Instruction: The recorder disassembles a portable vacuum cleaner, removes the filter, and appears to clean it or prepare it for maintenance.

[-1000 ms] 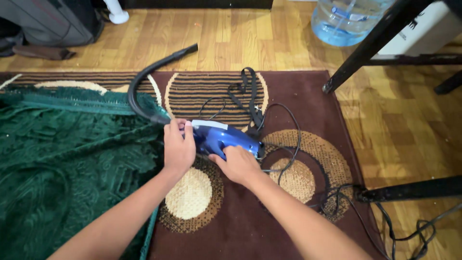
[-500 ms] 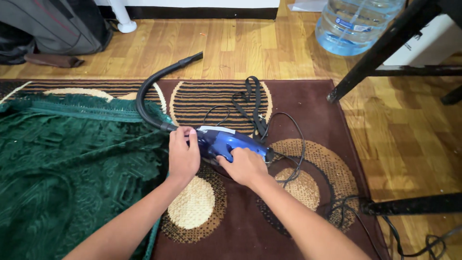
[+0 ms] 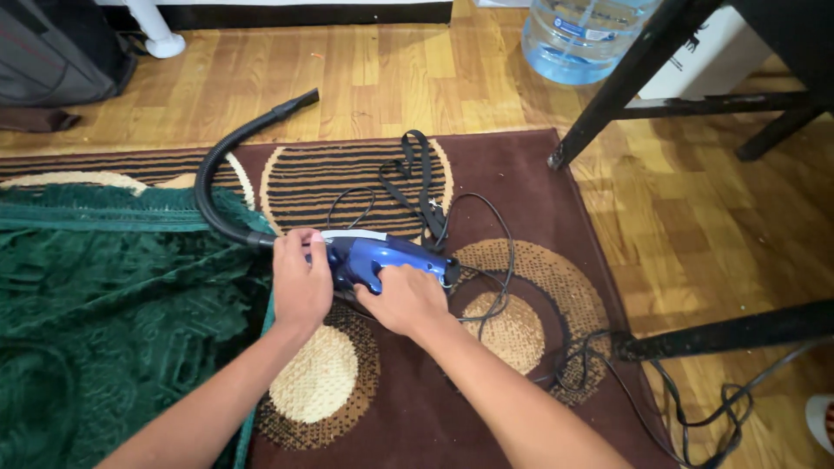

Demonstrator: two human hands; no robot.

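Both hands clasp the blue handheld vacuum (image 3: 391, 259) lying on the brown patterned rug (image 3: 521, 174): left hand (image 3: 301, 282) wraps its front end by the black hose (image 3: 217, 165), right hand (image 3: 405, 300) grasps its rear, beside the green blanket (image 3: 113, 304).

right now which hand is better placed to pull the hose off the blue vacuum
Left, probably. The left hand already wraps the front of the blue vacuum, right where the black hose joins. The right hand rests further back on its body, better suited to steadying.
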